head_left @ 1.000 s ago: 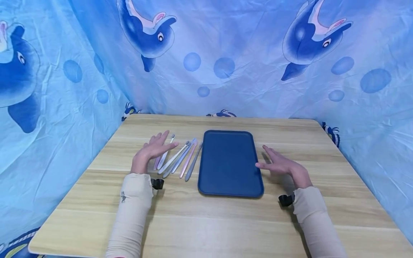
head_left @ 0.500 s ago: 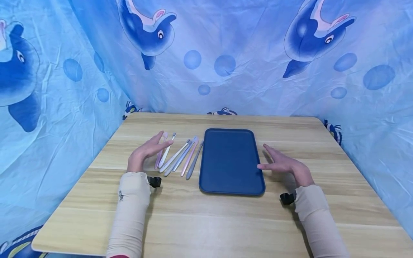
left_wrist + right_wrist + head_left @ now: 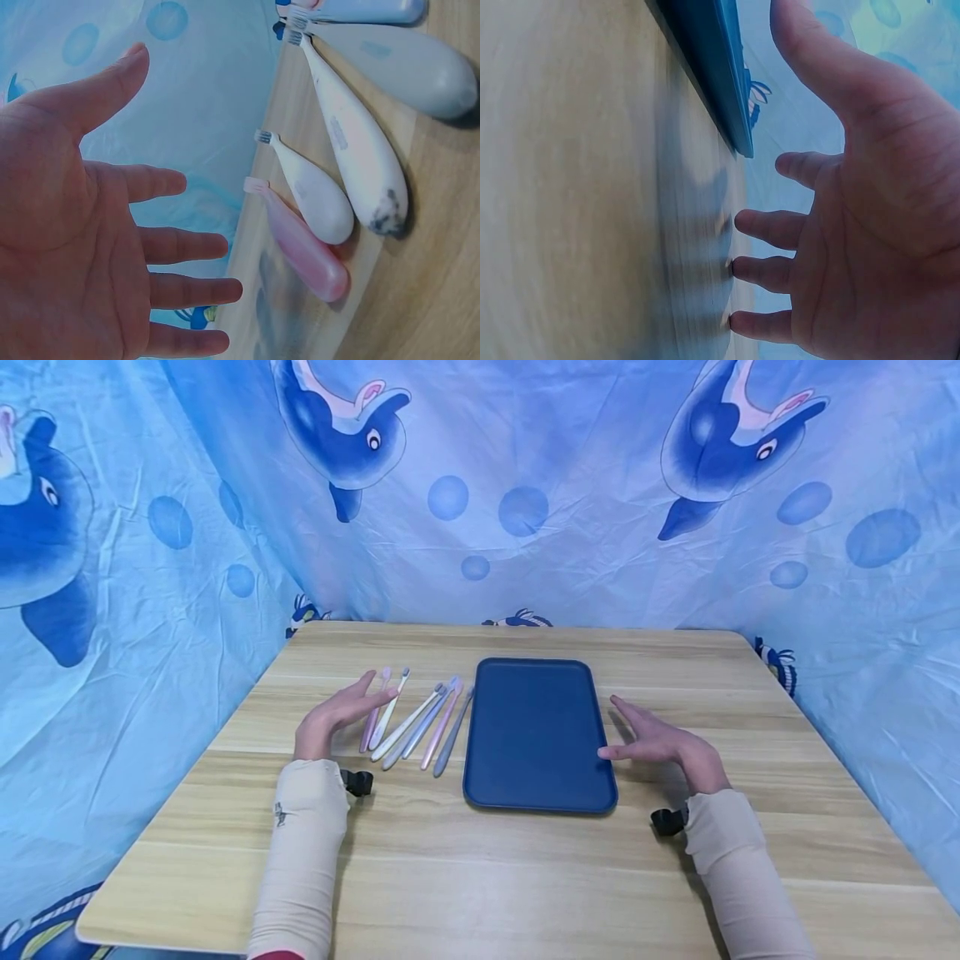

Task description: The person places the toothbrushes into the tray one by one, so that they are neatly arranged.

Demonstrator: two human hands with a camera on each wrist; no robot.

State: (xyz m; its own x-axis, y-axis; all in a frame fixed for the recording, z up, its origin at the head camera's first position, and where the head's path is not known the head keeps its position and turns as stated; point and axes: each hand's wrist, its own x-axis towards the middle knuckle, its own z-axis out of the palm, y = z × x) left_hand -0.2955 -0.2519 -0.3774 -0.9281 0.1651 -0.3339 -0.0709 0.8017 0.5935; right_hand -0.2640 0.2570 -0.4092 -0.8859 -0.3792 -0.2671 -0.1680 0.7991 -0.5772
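Note:
My left hand [image 3: 341, 708] hovers with straight, spread fingers just left of several toothbrushes and holds nothing. Nearest to it lie a pink toothbrush [image 3: 304, 251] and a white toothbrush [image 3: 319, 196]. Farther right on the table are a cream toothbrush [image 3: 401, 729], another pink one [image 3: 442, 727] and a grey-blue one [image 3: 452, 739], fanned out with their heads pointing away. A dark blue rectangular tray [image 3: 538, 735] lies flat beside them. At the tray's right edge my right hand [image 3: 663, 747] is held with extended fingers, grasping nothing; whether its thumb touches the rim I cannot tell.
Everything rests on a light wood-grain table [image 3: 517, 885]. A blue curtain [image 3: 480, 468] printed with dolphins hangs behind and along both sides of it. Dark camera mounts [image 3: 358, 782] sit at both wrists.
My left hand has moved a little left, away from the toothbrushes, uncovering the leftmost pink one. My right hand stays almost in place. The head view has shifted slightly.

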